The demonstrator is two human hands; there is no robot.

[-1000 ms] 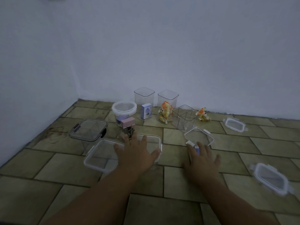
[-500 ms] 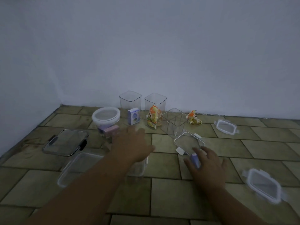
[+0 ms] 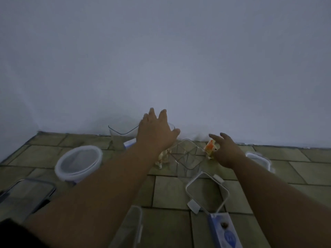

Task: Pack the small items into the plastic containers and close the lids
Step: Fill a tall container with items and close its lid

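Observation:
My left hand (image 3: 155, 132) is stretched out with spread fingers, over the tall clear containers (image 3: 119, 134) by the wall, holding nothing. My right hand (image 3: 226, 149) hovers open just right of a small orange-and-white packet (image 3: 210, 145); whether it touches the packet I cannot tell. A square clear container (image 3: 186, 154) stands between the hands. Another small packet (image 3: 162, 158) lies under my left wrist, partly hidden. A blue-and-white box (image 3: 226, 231) lies on the floor near the bottom edge.
A round white-rimmed tub (image 3: 78, 162) sits at the left. A dark-clipped lid (image 3: 23, 194) lies at the far left. A clear lid (image 3: 208, 191) lies in the centre, another lid (image 3: 259, 159) behind my right wrist. A clear container edge (image 3: 129, 228) shows below. The white wall is close behind.
Both hands have moved forward toward the wall. My right hand let go of the blue-and-white box, which now lies on the floor. The camera has come closer and tilted up.

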